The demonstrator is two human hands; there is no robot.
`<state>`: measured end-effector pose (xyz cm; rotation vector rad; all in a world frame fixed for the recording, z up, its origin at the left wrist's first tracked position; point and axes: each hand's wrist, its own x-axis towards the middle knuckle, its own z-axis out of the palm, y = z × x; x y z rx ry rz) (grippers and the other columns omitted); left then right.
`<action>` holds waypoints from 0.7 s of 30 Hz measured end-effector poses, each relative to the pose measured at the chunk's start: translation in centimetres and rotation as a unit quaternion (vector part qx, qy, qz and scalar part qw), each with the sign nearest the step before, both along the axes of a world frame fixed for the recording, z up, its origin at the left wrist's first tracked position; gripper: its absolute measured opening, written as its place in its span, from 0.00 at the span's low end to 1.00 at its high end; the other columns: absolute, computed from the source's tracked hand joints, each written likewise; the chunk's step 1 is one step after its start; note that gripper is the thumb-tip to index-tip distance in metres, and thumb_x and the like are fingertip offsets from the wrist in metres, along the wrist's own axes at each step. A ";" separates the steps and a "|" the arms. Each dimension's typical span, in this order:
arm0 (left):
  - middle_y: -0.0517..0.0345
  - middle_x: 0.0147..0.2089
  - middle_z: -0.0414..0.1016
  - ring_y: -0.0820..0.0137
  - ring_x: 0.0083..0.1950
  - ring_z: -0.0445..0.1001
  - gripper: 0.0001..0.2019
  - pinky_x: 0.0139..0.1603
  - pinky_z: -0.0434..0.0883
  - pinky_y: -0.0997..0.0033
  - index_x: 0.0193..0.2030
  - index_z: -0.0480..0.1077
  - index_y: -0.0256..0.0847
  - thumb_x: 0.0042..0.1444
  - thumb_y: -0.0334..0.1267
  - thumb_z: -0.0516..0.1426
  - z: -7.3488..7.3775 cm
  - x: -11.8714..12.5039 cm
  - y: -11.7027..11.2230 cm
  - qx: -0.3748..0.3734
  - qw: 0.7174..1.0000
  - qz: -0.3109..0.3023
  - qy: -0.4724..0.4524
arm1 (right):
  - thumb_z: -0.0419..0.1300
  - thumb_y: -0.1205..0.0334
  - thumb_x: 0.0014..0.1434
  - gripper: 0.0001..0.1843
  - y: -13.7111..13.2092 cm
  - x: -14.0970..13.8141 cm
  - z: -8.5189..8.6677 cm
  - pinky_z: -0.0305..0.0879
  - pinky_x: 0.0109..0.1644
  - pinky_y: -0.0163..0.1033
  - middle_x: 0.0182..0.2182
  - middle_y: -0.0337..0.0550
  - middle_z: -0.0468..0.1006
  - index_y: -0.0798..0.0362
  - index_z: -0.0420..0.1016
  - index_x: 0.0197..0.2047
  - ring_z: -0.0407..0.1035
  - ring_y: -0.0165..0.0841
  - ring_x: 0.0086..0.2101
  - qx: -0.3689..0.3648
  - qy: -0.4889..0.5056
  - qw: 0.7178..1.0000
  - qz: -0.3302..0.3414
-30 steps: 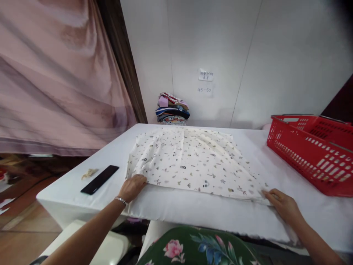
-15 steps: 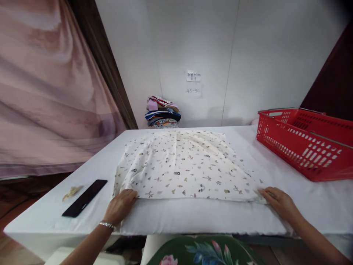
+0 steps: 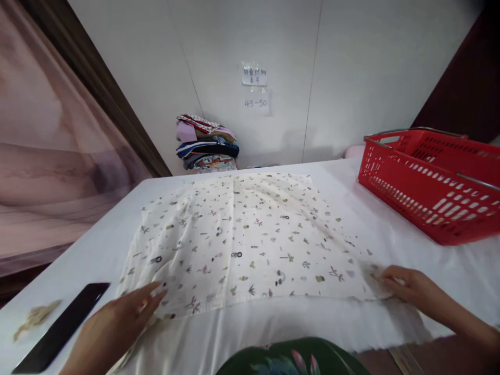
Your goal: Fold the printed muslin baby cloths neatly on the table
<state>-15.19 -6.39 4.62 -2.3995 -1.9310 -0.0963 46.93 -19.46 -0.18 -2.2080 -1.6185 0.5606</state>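
Observation:
A cream cloth (image 3: 250, 234) printed with small plants, rainbows and other little motifs lies spread on the white table, with soft creases toward its left side. At its near right corner my right hand (image 3: 406, 284) is closed, pinching the cloth's edge between thumb and fingers. My left hand (image 3: 119, 323) is over the near left part of the cloth, thumb and fingers apart, fingertips at the fabric. Whether they press on it I cannot tell.
A red plastic basket (image 3: 425, 192) stands on the table (image 3: 332, 328) at the right. Left lie a dark, flat phone-like slab (image 3: 64, 323) and a small beige scrap (image 3: 37, 315). Folded fabrics (image 3: 207, 143) are stacked by the wall behind; a pink curtain (image 3: 47, 151) hangs left.
My view has shifted closer to the table. My left hand has moved nearer to me and left, its fingers opening from the cloth's edge. The right hand still grips its corner.

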 end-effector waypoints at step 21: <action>0.46 0.52 0.69 0.60 0.52 0.68 0.20 0.54 0.66 0.57 0.44 0.70 0.38 0.57 0.49 0.47 -7.1 17.4 21.0 0.032 0.967 -0.217 -0.131 | 0.52 0.54 0.59 0.17 35.8 0.4 -0.9 0.62 0.44 0.42 0.42 0.57 0.73 0.60 0.72 0.41 0.67 0.43 0.44 -0.049 -0.080 0.984 -0.153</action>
